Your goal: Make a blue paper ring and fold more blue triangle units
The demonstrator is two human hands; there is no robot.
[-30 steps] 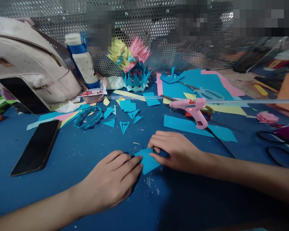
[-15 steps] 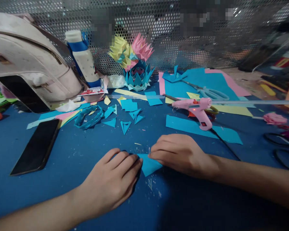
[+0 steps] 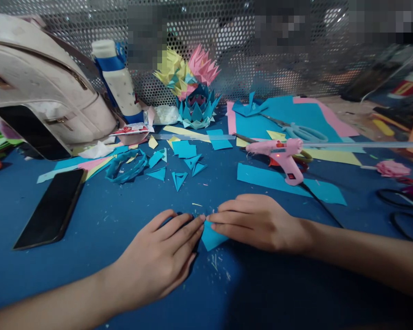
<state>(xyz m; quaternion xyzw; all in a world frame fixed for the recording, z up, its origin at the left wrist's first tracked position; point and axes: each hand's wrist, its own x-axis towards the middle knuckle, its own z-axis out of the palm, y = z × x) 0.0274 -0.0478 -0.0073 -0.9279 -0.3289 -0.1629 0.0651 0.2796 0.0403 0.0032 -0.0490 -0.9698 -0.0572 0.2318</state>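
Phone (image 3: 50,208) left of left hand (image 3: 160,259)

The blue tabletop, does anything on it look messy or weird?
Yes, a bit messy: tiny pale scraps litter the blue tabletop near the small blue paper piece. Oddly, the pink plastic glue gun lies over a long blue paper strip with its red light lit.
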